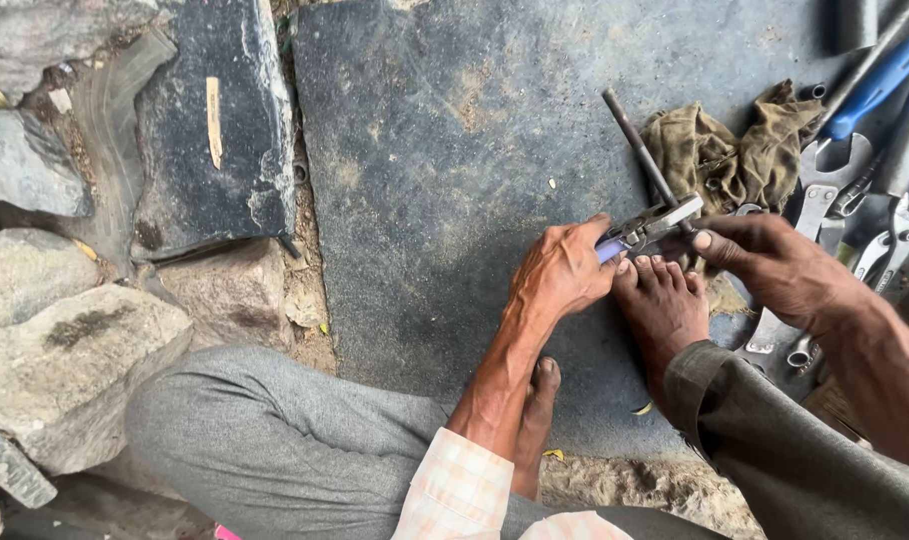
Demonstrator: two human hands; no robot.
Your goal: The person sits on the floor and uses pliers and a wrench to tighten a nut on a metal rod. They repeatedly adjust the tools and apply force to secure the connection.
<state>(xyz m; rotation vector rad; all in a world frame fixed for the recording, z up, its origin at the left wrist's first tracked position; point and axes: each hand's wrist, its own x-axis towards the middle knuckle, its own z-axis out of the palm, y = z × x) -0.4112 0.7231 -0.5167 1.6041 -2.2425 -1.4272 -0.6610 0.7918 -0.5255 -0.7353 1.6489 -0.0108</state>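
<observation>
Your left hand point(559, 272) closes its grip on pliers point(642, 228) clamping a metal rod point(642, 155). Your right hand point(774, 265) pinches the rod's lower end beside the jaws. The rod stays clamped and whole; the spanners point(824, 190) lie unused.

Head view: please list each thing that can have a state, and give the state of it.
Left hand: closed on the pliers' handle.
Right hand: closed around the metal rod.
Pliers: jaws shut on the rod.
Metal rod: tilted, clamped in the pliers.
Rag: crumpled on the slab.
Blue-handled tool: lying unused.
</observation>
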